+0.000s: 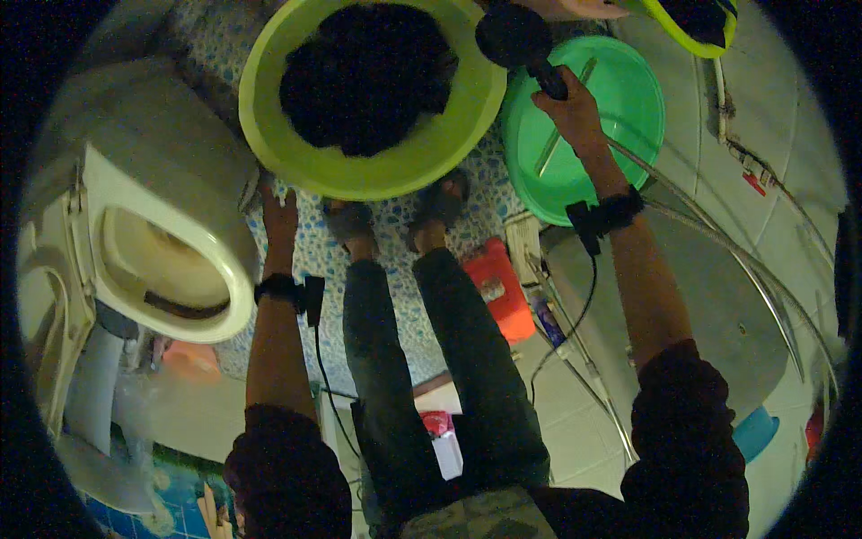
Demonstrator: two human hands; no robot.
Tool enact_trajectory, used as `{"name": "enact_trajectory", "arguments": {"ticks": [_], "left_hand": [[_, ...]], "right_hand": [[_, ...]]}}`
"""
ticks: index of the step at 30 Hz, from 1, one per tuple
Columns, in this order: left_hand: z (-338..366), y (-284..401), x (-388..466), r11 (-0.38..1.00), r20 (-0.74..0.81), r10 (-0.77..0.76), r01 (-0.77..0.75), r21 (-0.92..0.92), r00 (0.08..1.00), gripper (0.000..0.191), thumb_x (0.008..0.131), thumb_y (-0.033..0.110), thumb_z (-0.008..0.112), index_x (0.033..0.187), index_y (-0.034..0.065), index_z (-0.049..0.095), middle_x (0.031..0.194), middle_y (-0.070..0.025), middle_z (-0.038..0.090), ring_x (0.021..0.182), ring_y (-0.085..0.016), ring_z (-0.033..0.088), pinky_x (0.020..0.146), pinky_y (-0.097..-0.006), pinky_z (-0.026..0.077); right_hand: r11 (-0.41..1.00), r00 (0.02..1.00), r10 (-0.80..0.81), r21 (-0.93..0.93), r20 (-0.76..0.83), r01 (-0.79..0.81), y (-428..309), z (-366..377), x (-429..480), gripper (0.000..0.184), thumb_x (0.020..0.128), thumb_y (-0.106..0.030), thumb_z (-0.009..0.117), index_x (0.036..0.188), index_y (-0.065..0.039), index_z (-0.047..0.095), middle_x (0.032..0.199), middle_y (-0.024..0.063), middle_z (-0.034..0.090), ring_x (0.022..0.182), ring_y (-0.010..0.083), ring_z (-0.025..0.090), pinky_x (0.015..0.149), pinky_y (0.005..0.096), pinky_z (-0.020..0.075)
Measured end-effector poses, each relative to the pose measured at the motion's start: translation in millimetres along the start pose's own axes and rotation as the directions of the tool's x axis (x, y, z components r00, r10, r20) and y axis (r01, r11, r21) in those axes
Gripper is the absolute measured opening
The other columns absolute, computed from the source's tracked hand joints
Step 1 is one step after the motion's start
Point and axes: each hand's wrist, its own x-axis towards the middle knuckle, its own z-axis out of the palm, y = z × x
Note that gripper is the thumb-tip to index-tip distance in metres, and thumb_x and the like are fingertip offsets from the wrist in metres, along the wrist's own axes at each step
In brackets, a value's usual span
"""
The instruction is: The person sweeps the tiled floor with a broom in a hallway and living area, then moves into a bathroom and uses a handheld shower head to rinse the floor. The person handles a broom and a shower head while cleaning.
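Note:
My right hand grips the handle of a black shower head at the right rim of a large yellow-green basin. A dark heap, probably cloth, fills much of that basin; its details are lost in the dim light. Below my right hand sits a round green basin with a pale strip across it. A metal shower hose trails from near my right wrist. My left hand hangs between the toilet bowl and the yellow-green basin, fingers apart, holding nothing.
The toilet, lid raised, stands at left. My feet are on pebble-patterned flooring. A red plastic item and long metal poles lie right of my legs. Wall pipes run at upper right, beside another yellow-green rim.

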Motion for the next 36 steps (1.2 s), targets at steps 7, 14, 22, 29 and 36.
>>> {"name": "enact_trajectory", "arguments": {"ticks": [7, 14, 22, 29, 36], "left_hand": [[-7.1, 17.4, 16.1, 0.902, -0.069, 0.057, -0.081, -0.424, 0.996, 0.067, 0.09, 0.019, 0.061, 0.142, -0.0018, 0.024, 0.14, -0.0229, 0.037, 0.123, -0.034, 0.044, 0.099, -0.0416, 0.039], [-17.7, 52.8, 32.6, 0.892, -0.004, -0.142, 0.126, -0.434, 0.99, 0.057, 0.08, 0.017, 0.071, 0.128, -0.0015, 0.044, 0.12, -0.0155, 0.054, 0.105, -0.025, 0.056, 0.085, -0.0364, 0.047], [23.2, 45.4, -5.8, 0.721, 0.193, -0.3, 0.354, -0.596, 0.934, 0.044, 0.071, 0.015, 0.074, 0.11, 0.0028, 0.057, 0.098, -0.0087, 0.062, 0.086, -0.024, 0.061, 0.07, -0.0354, 0.05], [33.0, 81.8, -45.1, 0.531, 0.028, -0.282, 0.18, -0.828, 0.959, 0.05, 0.068, 0.004, 0.065, 0.116, 0.0023, 0.055, 0.108, -0.0089, 0.06, 0.096, -0.026, 0.058, 0.08, -0.0404, 0.047], [0.1, 139.4, -96.3, 0.676, -0.054, -0.322, 0.19, -0.712, 0.945, 0.052, 0.063, 0.007, 0.067, 0.112, -0.002, 0.056, 0.102, -0.0072, 0.061, 0.094, -0.023, 0.057, 0.082, -0.0356, 0.045]], "right_hand": [[0.991, 0.977, -0.055, 0.133, 0.205, 0.028, 11.2, -1.6, 50.6, 0.057, 0.073, -0.023, 0.07, 0.122, -0.002, 0.05, 0.097, 0.0087, 0.059, 0.084, 0.0203, 0.054, 0.076, 0.0326, 0.0459], [0.998, 0.91, 0.021, 0.039, 0.415, -0.041, 13.7, 27.3, 67.5, 0.075, 0.072, -0.032, 0.07, 0.135, -0.002, 0.041, 0.12, 0.022, 0.056, 0.104, 0.0361, 0.058, 0.091, 0.0431, 0.0474], [0.988, 0.772, 0.103, 0.023, 0.627, -0.15, 27.3, 38.1, 75.7, 0.052, 0.072, -0.02, 0.068, 0.118, 0.0, 0.055, 0.105, 0.016, 0.063, 0.096, 0.0277, 0.06, 0.081, 0.0384, 0.0491], [0.975, 0.793, 0.026, 0.161, 0.608, -0.155, 37.4, 30.3, 69.4, 0.033, 0.081, -0.023, 0.062, 0.107, -0.004, 0.063, 0.109, 0.0117, 0.063, 0.105, 0.0245, 0.058, 0.095, 0.0355, 0.042], [0.932, 0.717, -0.008, 0.265, 0.697, -0.248, 47.7, 44.4, 71.3, 0.054, 0.072, -0.029, 0.067, 0.12, -0.006, 0.057, 0.107, 0.0093, 0.06, 0.102, 0.0204, 0.053, 0.092, 0.0303, 0.0388]]}}
